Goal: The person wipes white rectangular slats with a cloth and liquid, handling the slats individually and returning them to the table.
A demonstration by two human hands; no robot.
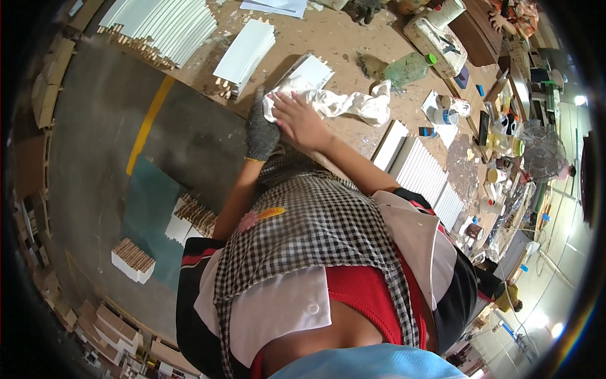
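Note:
My right hand [300,121] is bare and lies flat on a bunched white cloth [369,108], its fingers stretched out and a little apart. The cloth covers the near end of a white board piece [312,71] with wooden pegs at its far end, and trails off to the right over the workbench [341,47]. My left hand [261,129] wears a grey knit glove and sits against the near left end of that piece, close beside the cloth. Its fingers are mostly hidden, so their grip does not show.
White pegged pieces lie in a small stack [246,54] and a large row [161,28] at left. A green plastic bottle [407,69] lies right of the cloth. More white strips [420,167] lie by my right arm. Pegged stacks [132,260] sit on the floor.

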